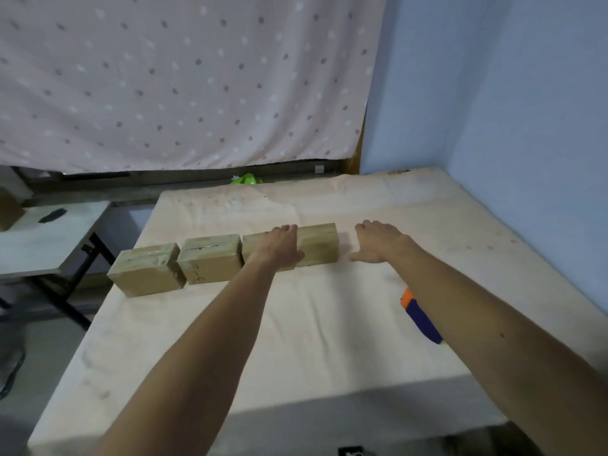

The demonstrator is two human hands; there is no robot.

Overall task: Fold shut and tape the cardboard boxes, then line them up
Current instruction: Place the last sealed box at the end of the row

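Several closed, taped cardboard boxes stand in a row across the cloth-covered table (296,324). The leftmost box (146,269) sits near the table's left edge, with a second box (210,258) beside it bearing handwriting on its front. My left hand (279,246) lies flat, fingers straight, on top of the third box (251,246). The fourth box (318,245) ends the row on the right. My right hand (378,240) rests open on the cloth just right of that box, apart from it.
An orange and blue tape dispenser (419,315) lies on the table, partly hidden under my right forearm. A grey side table (42,245) stands to the left with a dark object on it. A dotted curtain hangs behind, with a green bag (245,179) below it.
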